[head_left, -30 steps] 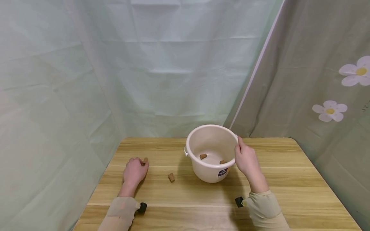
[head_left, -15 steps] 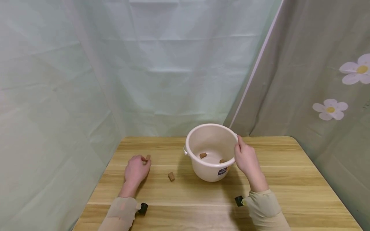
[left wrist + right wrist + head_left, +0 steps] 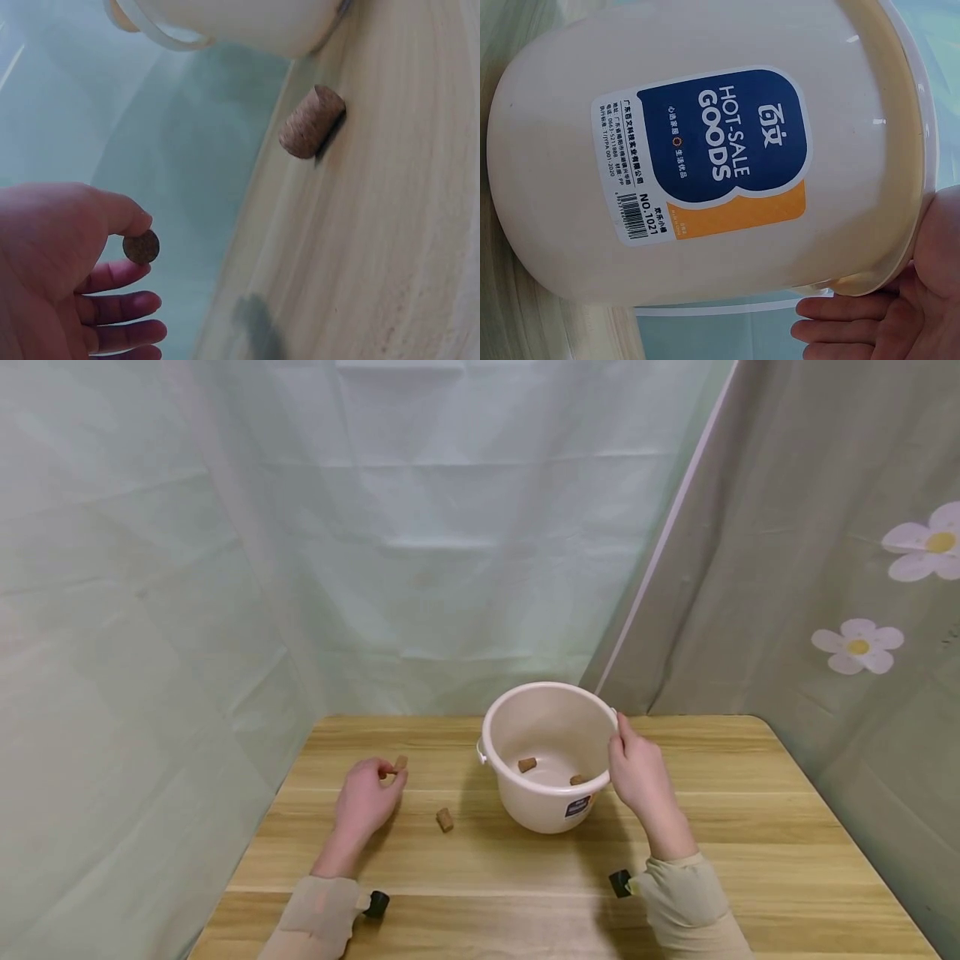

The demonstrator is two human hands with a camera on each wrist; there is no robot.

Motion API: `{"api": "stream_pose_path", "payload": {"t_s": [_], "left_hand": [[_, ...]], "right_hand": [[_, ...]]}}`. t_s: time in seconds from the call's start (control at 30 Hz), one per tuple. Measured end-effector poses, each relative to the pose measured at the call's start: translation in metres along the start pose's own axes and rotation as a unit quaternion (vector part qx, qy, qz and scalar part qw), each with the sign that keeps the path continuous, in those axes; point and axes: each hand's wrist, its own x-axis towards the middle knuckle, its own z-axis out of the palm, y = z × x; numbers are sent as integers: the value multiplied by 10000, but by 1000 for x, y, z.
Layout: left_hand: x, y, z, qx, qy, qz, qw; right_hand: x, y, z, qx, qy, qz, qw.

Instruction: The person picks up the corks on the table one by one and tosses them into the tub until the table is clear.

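A brown cork (image 3: 141,247) is pinched between the thumb and index finger of my left hand (image 3: 369,797), its round end facing the left wrist camera. The other fingers of that hand are loosely bent. A second cork (image 3: 445,820) lies on the table, between my left hand and the cream plastic bucket (image 3: 536,806). My right hand (image 3: 642,772) grips the bucket's right rim, with the thumb side on top and fingers under the outer edge. Inside the bucket, one cork (image 3: 527,765) lies at the left and another cork (image 3: 577,780) is partly hidden by the near rim.
The wood-grain table (image 3: 750,860) ends at a pale curtain (image 3: 450,568) behind and a grey-green flowered curtain (image 3: 780,568) on the right. A white handle (image 3: 482,752) hangs at the bucket's left side. A printed label (image 3: 727,150) faces the right wrist camera.
My left hand has moved a little right and away from me with the cork between its fingertips. The right hand, the bucket and the other corks stay put.
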Motion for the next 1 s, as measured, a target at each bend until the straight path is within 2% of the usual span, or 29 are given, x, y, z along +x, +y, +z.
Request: {"api": "stream_pose_path", "payload": {"t_s": [0.3, 0.57, 1.0], "left_hand": [[-4, 8, -2, -233, 107, 176, 9995], [-7, 16, -6, -514, 30, 327, 9981], [-13, 26, -10, -743, -27, 357, 9966]], "right_hand": [[-1, 0, 1, 4, 9, -11, 10000], [-1, 0, 0, -6, 23, 3, 10000], [-2, 0, 0, 15, 0, 1, 10000]]}}
